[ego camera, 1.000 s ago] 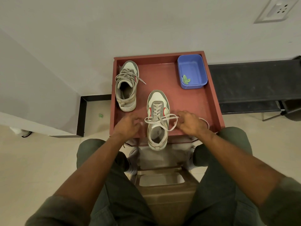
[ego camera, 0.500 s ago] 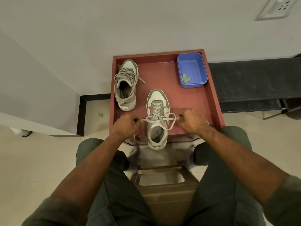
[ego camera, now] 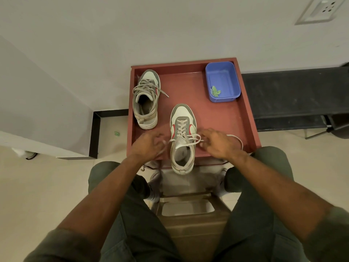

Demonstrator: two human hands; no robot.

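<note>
My left hand (ego camera: 149,146) and right hand (ego camera: 217,146) each pinch an end of the lace (ego camera: 186,138) on the near sneaker (ego camera: 182,129), whose heel overhangs the red tabletop's (ego camera: 217,118) front edge. Too hard a tug toward me could drag it off; a slipped pinch would slacken the crossing.

Nothing legible (insole (ego camera: 182,153) mark blurred).
</note>
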